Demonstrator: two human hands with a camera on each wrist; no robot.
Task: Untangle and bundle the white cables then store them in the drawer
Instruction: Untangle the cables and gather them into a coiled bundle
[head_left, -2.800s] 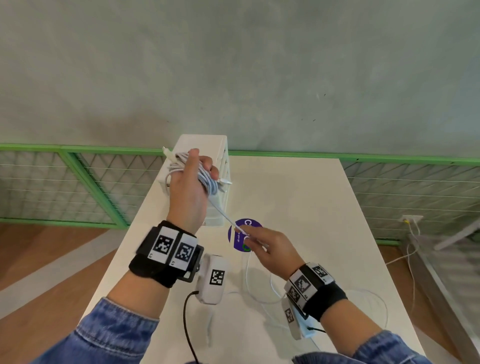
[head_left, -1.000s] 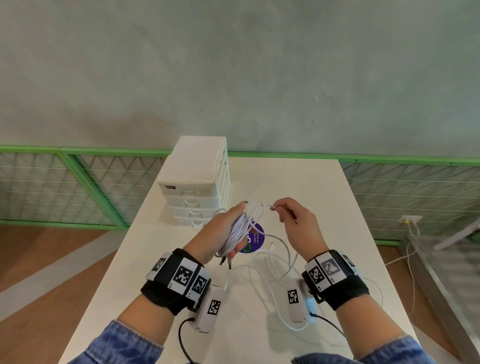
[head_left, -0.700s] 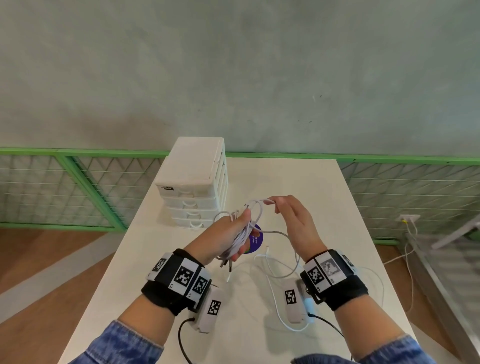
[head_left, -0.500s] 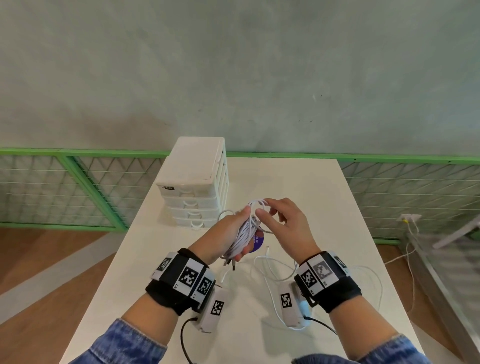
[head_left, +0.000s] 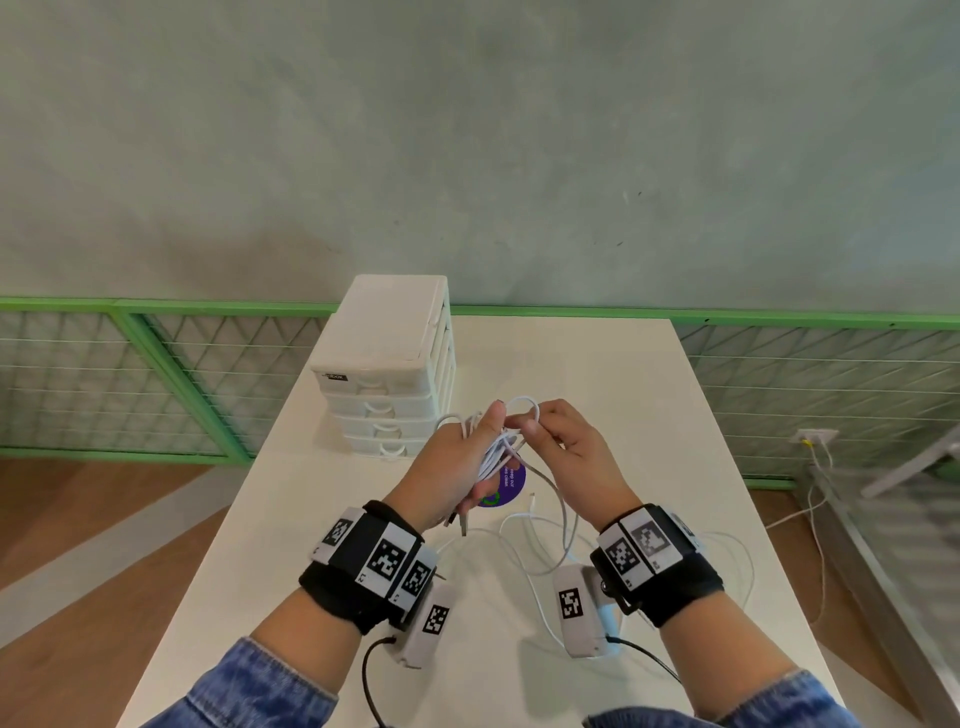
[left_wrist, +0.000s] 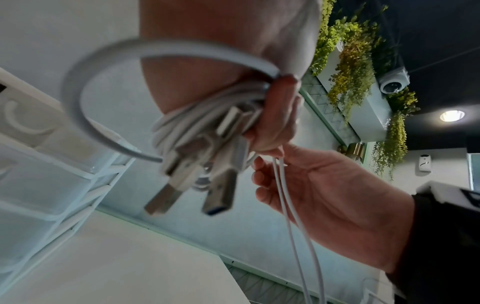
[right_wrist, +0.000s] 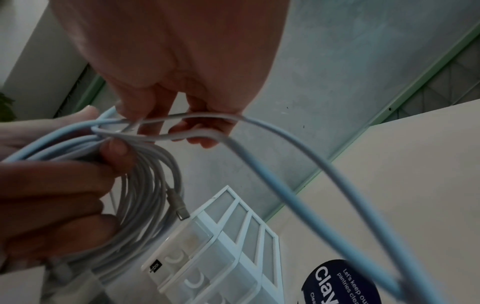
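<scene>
White table (head_left: 597, 395) serves as reference. A round purple sticker (head_left: 511, 480) with white lettering lies flat on its top, near the middle. Behind the table's far edge runs a green-framed wire mesh fence (head_left: 156, 374), backed by a grey-green wall (head_left: 467, 156). Right of the table, a wall socket (head_left: 815, 435) with a plugged cord. Wooden floor (head_left: 93, 509) to its left.

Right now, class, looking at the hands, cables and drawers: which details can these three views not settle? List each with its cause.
- Number of cables in the bundle: head view, the left hand covers it.
- Right hand grip on the loop: its own back hides it.
- Drawer unit contents: drawers closed.
- Purple sticker text: right wrist view, cut by the edge.
- USB plugs: left wrist view, blurred.
</scene>
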